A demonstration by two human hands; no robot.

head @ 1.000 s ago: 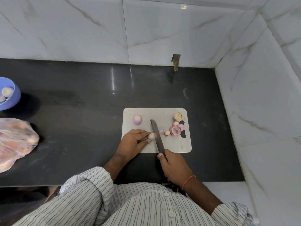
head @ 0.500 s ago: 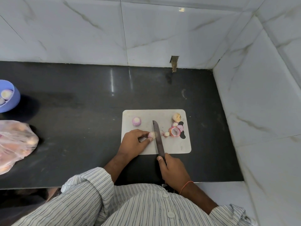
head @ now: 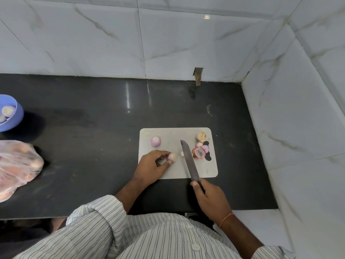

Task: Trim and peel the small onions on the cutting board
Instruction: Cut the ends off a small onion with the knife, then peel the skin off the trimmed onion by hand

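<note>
The cutting board (head: 168,171), a pale rectangular slab with rounded corners and a cut-out handle slot at its right edge, lies flat on a dark, polished stone counter (head: 93,146) that reflects light in streaks. White marble-patterned tiles (head: 205,43) with grey veining line the back and right walls.

The left hand (head: 152,165) rests on the board's near-left part, thumb and fingertips pinched around a small onion (head: 172,157), rounded, pale pink to cream, sitting on the board surface. The right hand (head: 211,200) is clenched around the dark handle of a knife (head: 189,162), thumb against the base of the blade. The blade is long, dull grey metal, tapering to a point, and lies diagonally over the board just right of the held onion, not touching it. A small white offcut (head: 182,154) sits against the blade's left side.

A second onion (head: 155,141), peeled, smooth and pale purple, stands apart near the board's far-left corner. At the right edge, beside the slot, lies a heap of peelings (head: 200,152): curled pink-purple skins and a hollow ring. A tan, papery piece (head: 201,136) sits just beyond them.

At the counter's far left are a blue plastic bowl (head: 15,118) holding pale peeled onions and a crumpled translucent bag (head: 16,165) of unpeeled ones. The person wears a white pin-striped shirt (head: 130,236) and a thin orange thread (head: 225,219) on the right wrist.
</note>
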